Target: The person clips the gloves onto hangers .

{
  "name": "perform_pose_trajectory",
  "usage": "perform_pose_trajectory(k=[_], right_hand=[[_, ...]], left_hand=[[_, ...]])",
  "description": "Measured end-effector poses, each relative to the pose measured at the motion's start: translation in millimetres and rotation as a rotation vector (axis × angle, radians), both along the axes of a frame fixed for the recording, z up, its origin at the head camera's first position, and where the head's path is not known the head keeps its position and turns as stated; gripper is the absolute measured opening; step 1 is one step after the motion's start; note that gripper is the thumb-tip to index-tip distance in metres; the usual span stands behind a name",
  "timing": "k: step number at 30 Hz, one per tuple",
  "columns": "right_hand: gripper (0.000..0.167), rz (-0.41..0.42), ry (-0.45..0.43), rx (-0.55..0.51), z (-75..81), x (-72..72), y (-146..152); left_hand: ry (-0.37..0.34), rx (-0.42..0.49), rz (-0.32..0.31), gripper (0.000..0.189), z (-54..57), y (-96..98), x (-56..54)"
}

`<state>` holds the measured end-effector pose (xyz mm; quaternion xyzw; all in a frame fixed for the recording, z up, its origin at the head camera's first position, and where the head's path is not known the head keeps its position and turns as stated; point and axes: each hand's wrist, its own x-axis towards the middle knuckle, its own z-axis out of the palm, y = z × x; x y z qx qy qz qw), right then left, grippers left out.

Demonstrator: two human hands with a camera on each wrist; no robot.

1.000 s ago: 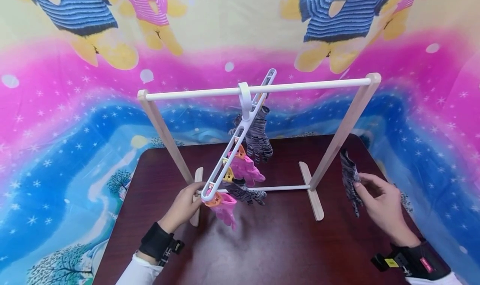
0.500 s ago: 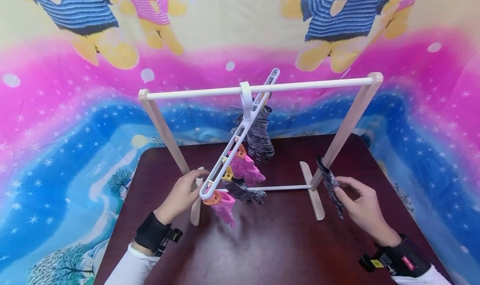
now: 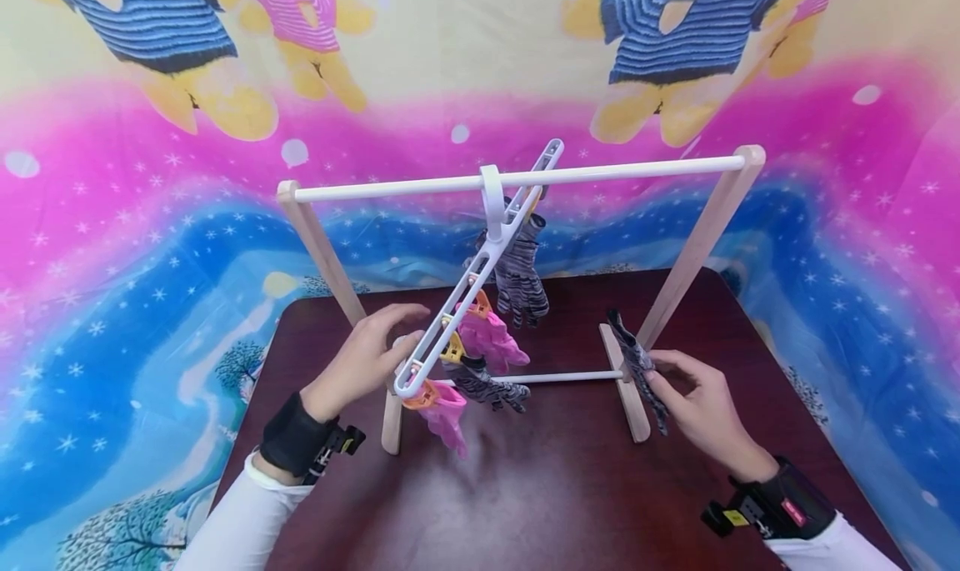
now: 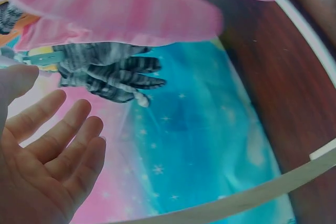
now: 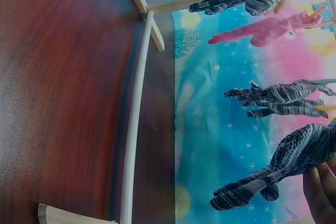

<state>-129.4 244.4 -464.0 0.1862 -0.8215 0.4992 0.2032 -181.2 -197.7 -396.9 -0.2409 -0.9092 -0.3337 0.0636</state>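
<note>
My right hand pinches a black-and-grey knitted glove, which hangs fingers-down beside the rack's right post. In the right wrist view that glove shows bunched above the fingertips. My left hand is at the near end of a white clip hanger, fingers loosely bent and holding nothing; the left wrist view shows its palm. From the hanger's near half hang a pink glove on an orange clip, a grey glove on a yellow clip, and another pink glove.
The hanger hooks over the white top bar of a wooden rack, between its left post and right post. Grey gloves hang at its far half. The rack's feet stand on a dark red table, with a printed cloth behind.
My right hand has carried the grey glove leftward, to in front of the right post. My left hand has shifted up along the hanger's near end, and the hanger has swung slightly.
</note>
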Motion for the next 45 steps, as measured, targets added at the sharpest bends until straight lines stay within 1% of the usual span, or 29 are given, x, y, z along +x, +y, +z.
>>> perform_pose_trajectory(k=[2,5,9,13,15,21,25,29,32,35,39,45], right_hand=[[0.031,0.012,-0.002,-0.007,-0.2,-1.4,-0.7],[0.03,0.022,-0.005,-0.019,0.1,-4.0,-2.5],[0.029,0.024,-0.018,-0.022,-0.3,-9.0,-7.4],[0.028,0.047,-0.038,-0.031,-4.9,-15.5,-12.0],[0.028,0.056,-0.052,-0.03,-6.6,-18.5,-13.8],[0.027,0.045,-0.085,-0.022,-6.4,-30.0,-17.9],[0.026,0.027,-0.074,-0.025,-5.7,-39.3,-19.6],[0.025,0.023,-0.053,-0.039,-1.6,-48.2,-22.6],[0.024,0.036,-0.046,-0.079,1.8,-55.3,-25.6],[0.023,0.038,-0.059,-0.125,3.7,-62.5,-28.0],[0.023,0.042,-0.077,-0.171,1.4,-72.2,-29.9],[0.023,0.053,-0.084,-0.185,2.7,-82.0,-32.1]], left_hand=[[-0.011,0.011,-0.009,0.037,6.9,2.4,-3.2],[-0.021,0.013,-0.015,0.037,13.6,6.5,-8.7],[-0.013,0.012,-0.026,0.037,19.4,12.4,-14.3],[0.003,0.011,-0.041,0.037,24.6,17.6,-20.8],[0.0,0.006,-0.046,0.036,27.9,19.5,-24.3],[-0.036,-0.029,-0.042,0.04,38.7,25.0,-34.2],[-0.055,-0.026,-0.042,0.042,45.5,30.4,-41.6],[-0.061,-0.021,-0.036,0.042,50.5,35.4,-48.4],[-0.055,-0.023,-0.041,0.042,52.1,38.0,-53.9],[-0.048,-0.029,-0.049,0.04,53.1,40.3,-59.5],[-0.053,-0.027,-0.062,0.039,55.0,43.0,-65.8],[-0.058,-0.032,-0.061,0.04,61.2,47.3,-76.1]])
